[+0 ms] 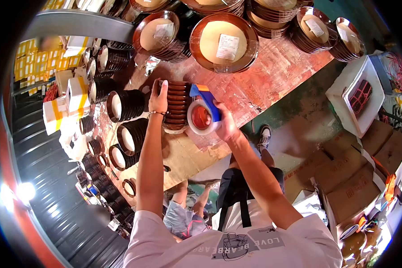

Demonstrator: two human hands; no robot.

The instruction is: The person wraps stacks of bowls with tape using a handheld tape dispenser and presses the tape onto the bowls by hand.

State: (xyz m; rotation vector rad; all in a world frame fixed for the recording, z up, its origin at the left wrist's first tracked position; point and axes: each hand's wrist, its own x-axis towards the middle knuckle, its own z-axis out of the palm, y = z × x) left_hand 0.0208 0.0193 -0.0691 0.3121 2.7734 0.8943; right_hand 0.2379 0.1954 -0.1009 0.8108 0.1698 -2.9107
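My left hand (158, 97) is closed around the left side of a stack of brown rimmed discs (176, 105), with the thumb up along it. The stack lies on its side, edges toward me, over the worktable. In my right hand (227, 123) is a blue tape dispenser (208, 103) carrying a wide roll of clear tape (193, 119). The dispenser's top end is against or very near the right side of the stack. I cannot tell whether tape is stuck to it.
Wrapped stacks of brown discs with paper labels (223, 42) stand along the table's far edge. More dark stacks (125, 106) are on the left. A white foam box (359, 96) and cardboard boxes (353, 187) are on the right. Another person's legs (201, 201) show below the table.
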